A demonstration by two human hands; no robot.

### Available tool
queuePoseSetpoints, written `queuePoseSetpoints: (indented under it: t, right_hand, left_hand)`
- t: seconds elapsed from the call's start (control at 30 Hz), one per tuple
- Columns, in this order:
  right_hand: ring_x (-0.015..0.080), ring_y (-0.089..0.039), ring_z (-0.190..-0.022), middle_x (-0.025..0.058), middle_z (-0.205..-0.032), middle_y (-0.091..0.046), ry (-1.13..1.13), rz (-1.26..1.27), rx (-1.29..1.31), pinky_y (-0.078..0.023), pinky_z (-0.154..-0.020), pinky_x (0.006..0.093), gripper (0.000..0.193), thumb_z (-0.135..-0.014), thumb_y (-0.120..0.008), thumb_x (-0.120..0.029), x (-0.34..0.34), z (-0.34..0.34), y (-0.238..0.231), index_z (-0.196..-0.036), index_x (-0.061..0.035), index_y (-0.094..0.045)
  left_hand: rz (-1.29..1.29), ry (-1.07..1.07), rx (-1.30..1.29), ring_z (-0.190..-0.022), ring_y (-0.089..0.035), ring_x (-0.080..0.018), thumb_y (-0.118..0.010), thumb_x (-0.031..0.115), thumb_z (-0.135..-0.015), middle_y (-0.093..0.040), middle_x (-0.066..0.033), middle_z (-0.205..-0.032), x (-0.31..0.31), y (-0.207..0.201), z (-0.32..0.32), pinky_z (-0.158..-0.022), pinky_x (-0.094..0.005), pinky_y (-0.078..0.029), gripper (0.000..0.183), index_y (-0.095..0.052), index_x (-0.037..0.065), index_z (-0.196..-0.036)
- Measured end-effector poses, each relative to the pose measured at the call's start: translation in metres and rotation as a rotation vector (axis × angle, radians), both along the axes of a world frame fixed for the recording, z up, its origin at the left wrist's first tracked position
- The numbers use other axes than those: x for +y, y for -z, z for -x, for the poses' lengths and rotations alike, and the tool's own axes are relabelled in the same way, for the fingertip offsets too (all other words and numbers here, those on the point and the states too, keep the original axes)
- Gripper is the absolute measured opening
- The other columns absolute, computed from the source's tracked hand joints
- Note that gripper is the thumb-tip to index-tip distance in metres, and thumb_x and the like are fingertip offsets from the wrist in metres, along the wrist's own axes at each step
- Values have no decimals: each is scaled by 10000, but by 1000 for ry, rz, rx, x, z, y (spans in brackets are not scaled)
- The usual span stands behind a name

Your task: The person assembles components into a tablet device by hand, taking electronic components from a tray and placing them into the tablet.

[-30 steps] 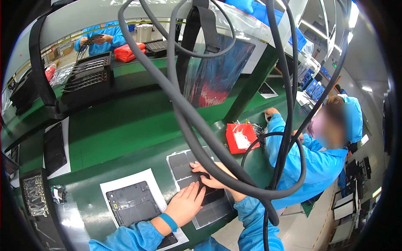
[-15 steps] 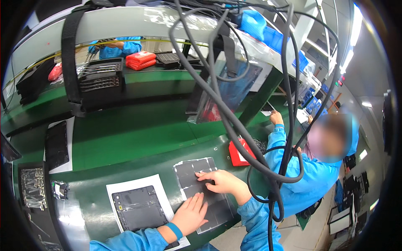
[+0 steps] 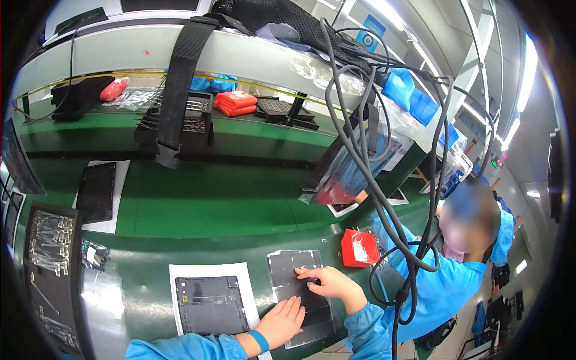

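Note:
A dark sheet with pale marks in a clear film (image 3: 285, 264) lies on the green bench in front of me. My left hand (image 3: 281, 324) rests flat on its left edge, fingers stretched out. My right hand (image 3: 335, 287) is over its upper part, the index fingertip touching the sheet and the thumb apart from it; no held thing shows between them. Left of the sheet, a black tablet-like housing (image 3: 210, 306) with a small yellow patch lies on white paper (image 3: 251, 294). My left wrist, wearing a blue band, passes by its lower right corner.
A red box (image 3: 359, 249) with white pieces stands beyond my right hand. Dark trays (image 3: 54, 240) of small metal parts lie at the left. Another black panel (image 3: 96, 192) lies on paper behind. Cables (image 3: 384, 204) hang at the right, before a co-worker in blue (image 3: 432, 276).
The whole view has shifted, so the bench things appear lower and further right. Both hands stay on the sheet in nearly the same pose. The co-worker's hand has moved behind the hanging clear bag.

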State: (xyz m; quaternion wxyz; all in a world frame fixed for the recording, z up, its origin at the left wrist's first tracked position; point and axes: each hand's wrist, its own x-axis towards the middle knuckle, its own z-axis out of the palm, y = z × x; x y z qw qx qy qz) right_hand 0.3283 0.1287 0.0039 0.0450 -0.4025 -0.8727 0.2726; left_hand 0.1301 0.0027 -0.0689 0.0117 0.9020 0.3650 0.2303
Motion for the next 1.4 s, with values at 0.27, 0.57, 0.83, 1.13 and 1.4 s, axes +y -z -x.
queuePoseSetpoints:
  t: [0.27, 0.57, 0.83, 1.13, 1.4]
  right_hand:
    - [266, -601, -1235, 73, -1334, -635, 5, 75, -91, -491, -1034, 362, 349, -839, -591, -122, 0, 2, -12, -1166, -54, -692]
    - [236, -687, -873, 71, -1162, -702, -48, -60, 116, -529, -767, 320, 336, -851, -617, -87, -20, 19, -7, -1177, -44, -683]
    - [79, -459, -654, 28, -844, -599, 16, 496, 729, -345, -548, 244, 177, -852, -720, -43, -126, 87, 2, -998, 43, -670]
    - [114, -455, -587, 76, -742, -555, 54, 342, 694, -332, -503, 274, 135, -859, -689, 23, -136, 138, 2, -790, 49, -575]
    - [202, -589, -603, 53, -773, -547, 217, -322, 112, -482, -520, 340, 328, -848, -706, -179, -121, 152, 27, -1169, -116, -689]
  left_hand:
    - [50, 131, -197, -860, -646, -251, -653, 223, -893, -638, -101, -966, 3, 10, -11, -793, -361, -512, 199, -556, 57, -947]
    - [953, 173, -587, -972, -581, -296, -795, 311, -761, -596, -90, -937, -20, -68, 50, -882, -423, -425, 325, -570, 118, -895]
    - [973, 171, -775, -635, -484, -113, -779, 189, -858, -530, -31, -666, -20, -70, 133, -592, -298, -452, 287, -558, 16, -797]
    - [1256, 37, -1099, -900, -638, -103, -788, 44, -844, -673, -6, -914, -28, -46, 188, -813, -273, -518, 262, -562, 80, -970]
    - [769, -343, -812, -784, -681, -126, -788, 3, -818, -701, -34, -814, 18, -64, 219, -739, -281, -534, 249, -559, 42, -908]
